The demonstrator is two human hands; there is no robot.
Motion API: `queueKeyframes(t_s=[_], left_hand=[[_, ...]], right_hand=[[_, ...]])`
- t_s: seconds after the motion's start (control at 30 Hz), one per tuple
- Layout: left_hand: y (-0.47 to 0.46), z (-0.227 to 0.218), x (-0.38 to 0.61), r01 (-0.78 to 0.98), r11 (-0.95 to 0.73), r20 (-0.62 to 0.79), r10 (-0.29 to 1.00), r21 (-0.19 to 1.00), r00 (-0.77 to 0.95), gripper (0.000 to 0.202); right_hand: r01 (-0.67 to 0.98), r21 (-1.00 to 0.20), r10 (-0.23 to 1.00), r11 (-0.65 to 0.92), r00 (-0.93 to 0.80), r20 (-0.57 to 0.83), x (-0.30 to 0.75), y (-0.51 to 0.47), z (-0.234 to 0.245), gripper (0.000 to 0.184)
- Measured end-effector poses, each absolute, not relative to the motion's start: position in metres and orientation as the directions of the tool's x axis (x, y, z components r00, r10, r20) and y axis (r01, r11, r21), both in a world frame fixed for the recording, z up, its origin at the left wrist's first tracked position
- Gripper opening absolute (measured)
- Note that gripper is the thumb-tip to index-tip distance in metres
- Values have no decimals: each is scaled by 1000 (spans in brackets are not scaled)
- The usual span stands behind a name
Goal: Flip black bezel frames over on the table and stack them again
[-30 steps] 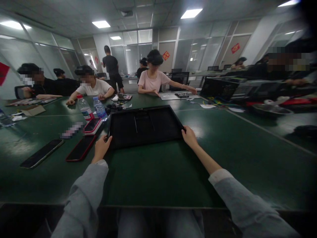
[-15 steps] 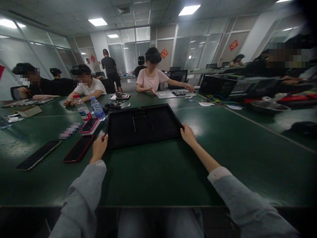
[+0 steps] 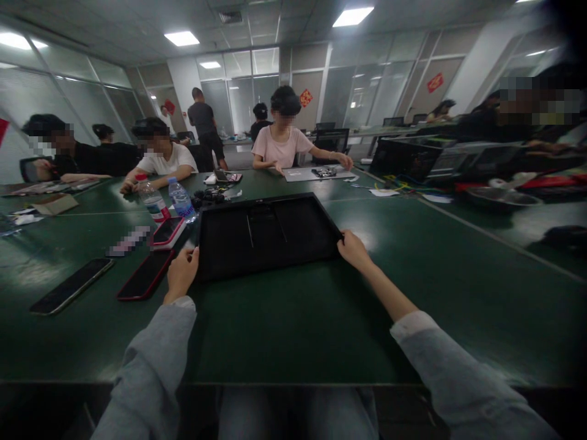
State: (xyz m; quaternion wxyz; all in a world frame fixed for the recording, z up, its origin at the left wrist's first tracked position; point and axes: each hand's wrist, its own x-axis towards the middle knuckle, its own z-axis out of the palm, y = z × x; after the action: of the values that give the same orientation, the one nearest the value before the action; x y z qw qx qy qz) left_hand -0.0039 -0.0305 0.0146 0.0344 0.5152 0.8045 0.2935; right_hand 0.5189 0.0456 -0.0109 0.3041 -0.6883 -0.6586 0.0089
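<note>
A wide black rectangular frame or shallow casing (image 3: 224, 260) with a raised rim, perhaps a monitor's shell, lies in front of me at a slight slant. Two thin bright lines run across its dark inside. My left hand (image 3: 182, 271) grips its left edge near the front corner, fingers closed round the rim. At the opposite end my right hand (image 3: 354, 249) is closed on the right front corner. The undersides of both grips are hidden. Just left of the casing lie a red-edged phone (image 3: 145, 276) and a pink-edged phone (image 3: 169, 232).
The green table (image 3: 284, 330) stretches ahead. Left stand two plastic bottles (image 3: 182, 201), (image 3: 153, 198) near a dark phone (image 3: 71, 286). Black cables (image 3: 208, 198) lie behind. Across sits a person in pink (image 3: 282, 143) handling a grey panel (image 3: 300, 175). A metal bowl (image 3: 502, 198) is at right.
Both hands keep their hold on the casing, which has shifted very slightly toward me and to the right. Across the table, the person's grey panel has moved a little left.
</note>
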Motion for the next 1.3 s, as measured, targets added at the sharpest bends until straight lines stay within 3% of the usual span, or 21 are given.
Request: queueKeyframes(t_s=[0.17, 0.33, 0.4, 0.6, 0.83, 1.03, 1.3], left_hand=[[-35, 16, 0, 845, 308, 260, 856, 438, -447, 52], [-35, 17, 12, 928, 62, 562, 780, 369, -275, 52], [-36, 19, 18, 944, 1, 614, 759, 330, -216, 55], [-41, 24, 34, 958, -104, 590, 804, 266, -76, 49], [-40, 16, 34, 967, -118, 526, 850, 227, -20, 66], [-38, 14, 33, 957, -106, 530, 846, 269, -56, 62], [-23, 4, 8, 900, -63, 597, 768, 431, -232, 52]], right_hand=[[925, -379, 919, 30, 124, 375, 516, 38, -6, 41], [957, -275, 832, 93, 77, 550, 498, 28, -3, 54], [953, -267, 825, 145, 32, 564, 485, 21, -1, 58], [906, -196, 828, 375, -232, 510, 444, -3, -1, 63], [911, -136, 860, 389, -306, 408, 439, -6, -10, 64], [906, -125, 846, 404, -317, 429, 440, -6, -4, 65], [927, -175, 852, 332, -215, 477, 461, 4, 5, 63]])
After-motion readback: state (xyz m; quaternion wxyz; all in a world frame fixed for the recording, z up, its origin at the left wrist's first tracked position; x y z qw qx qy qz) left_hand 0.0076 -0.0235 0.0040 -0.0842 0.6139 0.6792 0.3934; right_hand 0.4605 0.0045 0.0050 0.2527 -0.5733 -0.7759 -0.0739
